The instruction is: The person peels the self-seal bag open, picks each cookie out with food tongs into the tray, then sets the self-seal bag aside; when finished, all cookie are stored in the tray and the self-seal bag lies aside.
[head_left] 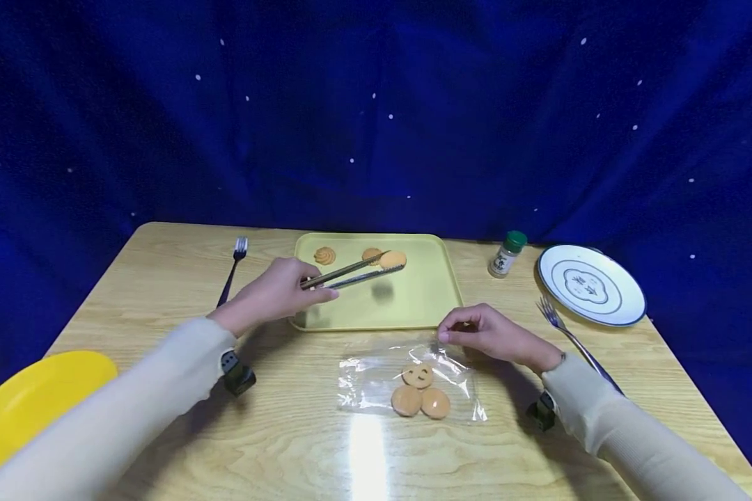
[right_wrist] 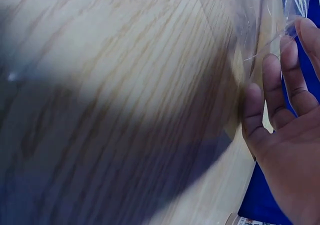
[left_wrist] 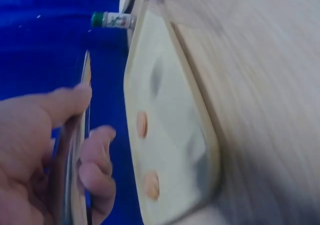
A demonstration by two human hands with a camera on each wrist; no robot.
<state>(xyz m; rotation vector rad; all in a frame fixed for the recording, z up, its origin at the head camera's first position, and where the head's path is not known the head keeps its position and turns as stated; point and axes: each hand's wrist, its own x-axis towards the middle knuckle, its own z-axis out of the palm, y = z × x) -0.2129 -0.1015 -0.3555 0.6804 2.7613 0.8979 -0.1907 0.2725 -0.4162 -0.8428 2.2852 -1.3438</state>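
My left hand [head_left: 278, 291] grips metal tongs [head_left: 345, 270] over the yellow tray [head_left: 413, 303]. A round cookie [head_left: 393, 259] sits between the tong tips, above the tray, its shadow falling below. On the tray lie a swirled cookie [head_left: 324, 255] and another cookie [head_left: 370, 255], partly covered by the tongs. With thumb and fingertips, my right hand [head_left: 498, 335] pinches the upper edge of a clear plastic bag [head_left: 366, 379]. Inside the bag are a smiley-face cookie [head_left: 418, 376] and two plain round ones [head_left: 435, 403]. The right wrist view shows the film at the fingertips [right_wrist: 305, 24].
A yellow plate [head_left: 44, 396] is at the left, with a fork [head_left: 228, 278] beyond it. To the right stand a green-capped shaker [head_left: 506, 255], a white plate [head_left: 623, 299] with a blue rim, and a second fork [head_left: 579, 344]. A blue curtain [head_left: 376, 139] hangs behind the table.
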